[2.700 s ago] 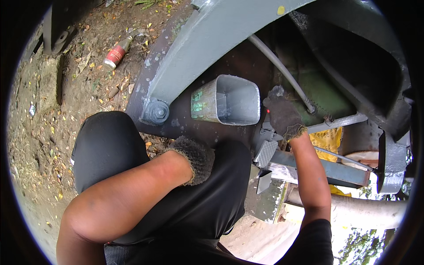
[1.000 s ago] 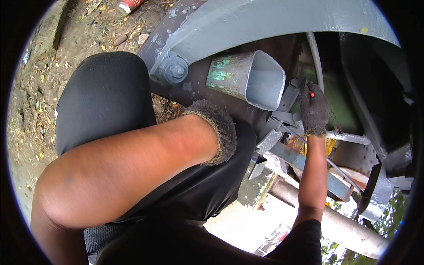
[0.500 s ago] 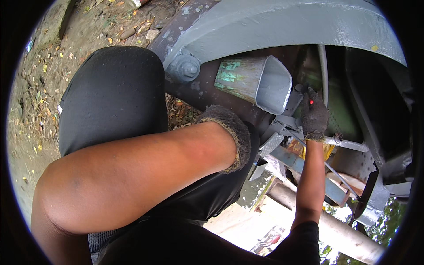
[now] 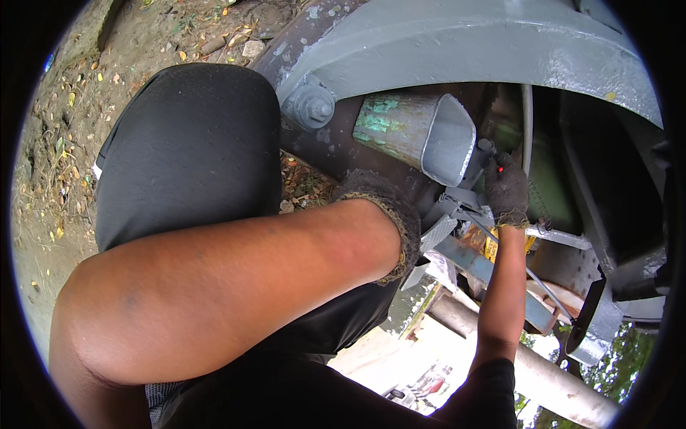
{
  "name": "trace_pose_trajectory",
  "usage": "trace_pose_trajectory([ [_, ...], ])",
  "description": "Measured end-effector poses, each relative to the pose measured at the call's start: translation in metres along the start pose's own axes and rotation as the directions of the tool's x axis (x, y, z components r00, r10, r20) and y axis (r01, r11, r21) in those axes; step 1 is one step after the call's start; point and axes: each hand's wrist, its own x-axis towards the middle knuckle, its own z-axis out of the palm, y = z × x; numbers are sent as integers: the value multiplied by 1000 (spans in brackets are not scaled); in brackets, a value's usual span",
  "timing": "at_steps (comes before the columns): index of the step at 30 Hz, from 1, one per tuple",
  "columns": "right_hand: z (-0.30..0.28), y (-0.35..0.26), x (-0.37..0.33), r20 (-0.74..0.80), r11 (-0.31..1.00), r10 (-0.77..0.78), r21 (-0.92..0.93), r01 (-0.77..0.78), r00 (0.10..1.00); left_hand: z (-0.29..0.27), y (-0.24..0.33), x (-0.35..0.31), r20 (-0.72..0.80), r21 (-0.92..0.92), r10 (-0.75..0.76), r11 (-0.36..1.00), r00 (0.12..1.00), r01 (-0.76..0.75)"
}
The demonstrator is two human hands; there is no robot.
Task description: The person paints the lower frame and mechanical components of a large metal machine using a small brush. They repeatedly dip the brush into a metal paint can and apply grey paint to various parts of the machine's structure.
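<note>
A dark, worn knit glove covers my right hand (image 4: 506, 187), which reaches into the recess of a grey-painted metal machine. Its fingers look curled beside a small round knob (image 4: 486, 145); what they grip, if anything, is hidden. A small bright red spot shows on that glove. Left of it, a tapered square metal tube (image 4: 446, 139), grey with flaking green paint, lies with its open end toward my hand. My left forearm crosses my lap to the gloved left hand (image 4: 371, 187), near my knee. Its fingers are hidden behind the cuff.
A curved grey rim (image 4: 471, 50) arches over the recess, with a large bolt (image 4: 311, 107) at its left end. Below my right hand are a thin rod (image 4: 547, 289), a coiled wire (image 4: 541, 206) and a grey bracket (image 4: 461, 199). Leaf-strewn dirt (image 4: 68, 143) lies at the left.
The view has shifted slightly, and my raised knee sits a little higher in it. My left hand appears slightly farther right. My right hand stays by the knob, its fingertips a little lower.
</note>
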Motion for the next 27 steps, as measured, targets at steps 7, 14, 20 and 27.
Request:
trace_pose_trajectory([
  [7,-3,-2,18,124,987,127,-115,-113,984,6,-9,-5,-59,31,69,997,996,-67],
  [14,20,16,17,86,996,19,83,-26,996,-4,4,-16,-103,137,40,990,994,-26],
  [20,28,25,29,211,965,-245,-35,258,946,-13,-8,-9,54,88,170,981,984,-174],
  [27,7,28,16,425,997,-65,-19,81,903,-16,-12,-21,-50,245,326,920,944,-305],
])
